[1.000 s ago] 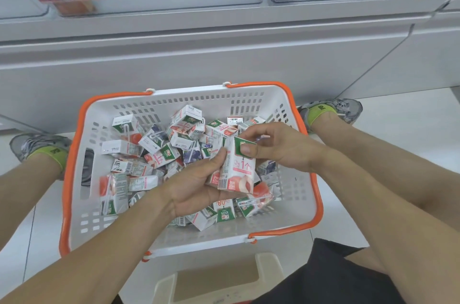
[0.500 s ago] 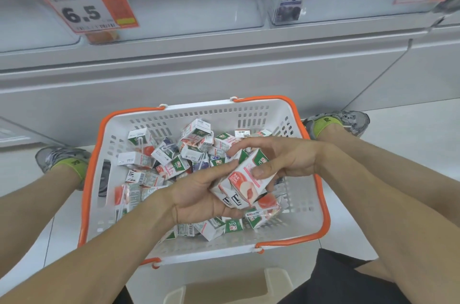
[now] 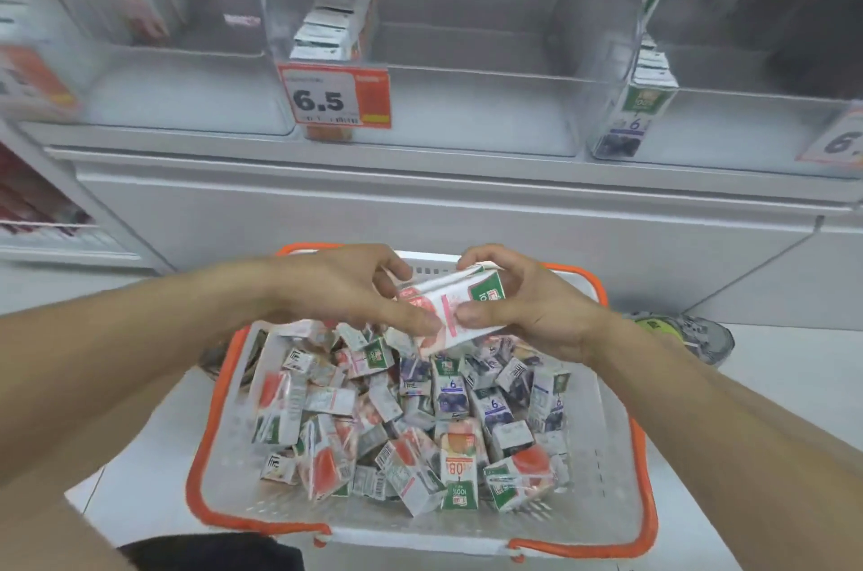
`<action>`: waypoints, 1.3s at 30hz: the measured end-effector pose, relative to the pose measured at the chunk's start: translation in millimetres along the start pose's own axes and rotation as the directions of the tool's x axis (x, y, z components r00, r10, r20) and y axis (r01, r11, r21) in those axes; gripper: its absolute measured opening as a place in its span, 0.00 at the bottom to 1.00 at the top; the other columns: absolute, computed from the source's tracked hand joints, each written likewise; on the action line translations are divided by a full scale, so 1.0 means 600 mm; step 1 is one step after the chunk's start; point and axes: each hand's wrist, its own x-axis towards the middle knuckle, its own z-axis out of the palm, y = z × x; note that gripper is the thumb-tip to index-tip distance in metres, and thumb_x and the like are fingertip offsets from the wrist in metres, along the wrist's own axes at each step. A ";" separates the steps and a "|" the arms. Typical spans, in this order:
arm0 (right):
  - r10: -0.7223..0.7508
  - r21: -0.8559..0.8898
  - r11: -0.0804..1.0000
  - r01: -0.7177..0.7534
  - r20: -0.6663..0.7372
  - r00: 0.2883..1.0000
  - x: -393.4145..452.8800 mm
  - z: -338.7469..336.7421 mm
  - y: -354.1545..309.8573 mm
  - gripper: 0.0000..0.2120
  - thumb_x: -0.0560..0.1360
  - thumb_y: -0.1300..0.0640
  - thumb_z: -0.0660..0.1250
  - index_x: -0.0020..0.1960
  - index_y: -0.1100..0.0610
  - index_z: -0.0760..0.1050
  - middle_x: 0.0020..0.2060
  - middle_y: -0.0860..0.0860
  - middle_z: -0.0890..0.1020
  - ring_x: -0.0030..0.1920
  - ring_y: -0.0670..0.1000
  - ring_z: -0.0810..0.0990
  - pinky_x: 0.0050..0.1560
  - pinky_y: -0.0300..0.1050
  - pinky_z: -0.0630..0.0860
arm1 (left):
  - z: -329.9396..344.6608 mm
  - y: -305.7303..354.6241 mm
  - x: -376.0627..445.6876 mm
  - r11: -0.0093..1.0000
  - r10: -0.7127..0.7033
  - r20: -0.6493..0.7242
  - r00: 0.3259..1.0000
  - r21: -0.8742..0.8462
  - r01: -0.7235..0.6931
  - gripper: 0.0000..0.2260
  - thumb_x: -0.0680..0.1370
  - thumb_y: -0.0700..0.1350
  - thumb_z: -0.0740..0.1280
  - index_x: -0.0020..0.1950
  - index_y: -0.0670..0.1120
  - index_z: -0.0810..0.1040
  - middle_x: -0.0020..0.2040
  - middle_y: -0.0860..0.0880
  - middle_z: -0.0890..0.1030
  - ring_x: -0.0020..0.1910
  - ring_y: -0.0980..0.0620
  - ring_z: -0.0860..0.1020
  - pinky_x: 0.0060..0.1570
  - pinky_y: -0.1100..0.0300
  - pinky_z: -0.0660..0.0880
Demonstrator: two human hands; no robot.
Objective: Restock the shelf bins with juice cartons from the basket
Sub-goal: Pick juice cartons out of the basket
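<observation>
Several clear shelf bins (image 3: 467,112) run across the top of the view, most of them nearly bare; one row of cartons (image 3: 336,10) stands behind the 6.5 price tag (image 3: 334,96), and a blue-labelled row (image 3: 640,103) fills a narrow lane further right. Below, the orange-rimmed basket (image 3: 647,453) sits on the floor, heaped with small juice cartons (image 3: 420,430) lying every way. Above its far edge both hands hold one peach carton (image 3: 460,309), tilted on its side: the left hand (image 3: 336,290) pinches its near end between thumb and fingers, and the right hand (image 3: 527,313) curls round the green-topped end with the thumb pressed on the face. To do this step well, I would square the carton upright with the label facing out, pass it to one hand, and match the flavour to its lane, sliding it in behind the front wall rather than dropping it, since these light cartons would likely topple.
</observation>
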 end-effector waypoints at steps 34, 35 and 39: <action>-0.439 -0.970 0.184 0.159 0.064 0.896 0.637 0.483 -0.400 0.30 0.63 0.57 0.82 0.61 0.51 0.74 0.59 0.47 0.75 0.53 0.51 0.77 0.49 0.41 0.76 | -0.417 -0.291 -0.035 0.974 0.221 -0.970 -0.099 0.215 0.071 0.26 0.67 0.56 0.78 0.58 0.42 0.78 0.58 0.44 0.77 0.62 0.40 0.66 0.57 0.44 0.68; -0.447 -0.974 0.167 0.155 0.065 0.892 0.653 0.489 -0.395 0.31 0.63 0.58 0.81 0.63 0.49 0.74 0.63 0.48 0.75 0.56 0.52 0.78 0.52 0.42 0.77 | -0.417 -0.291 -0.035 0.975 0.217 -0.970 -0.107 0.211 0.064 0.26 0.67 0.56 0.78 0.57 0.42 0.78 0.58 0.44 0.77 0.62 0.41 0.66 0.58 0.45 0.68; -0.497 -0.972 0.206 0.110 -0.007 0.868 0.678 0.498 -0.380 0.49 0.64 0.59 0.82 0.75 0.47 0.57 0.73 0.57 0.59 0.60 0.59 0.77 0.48 0.43 0.76 | -0.416 -0.289 -0.029 0.982 0.185 -0.977 -0.110 0.180 0.055 0.26 0.67 0.55 0.78 0.58 0.42 0.78 0.59 0.44 0.76 0.63 0.43 0.64 0.62 0.47 0.66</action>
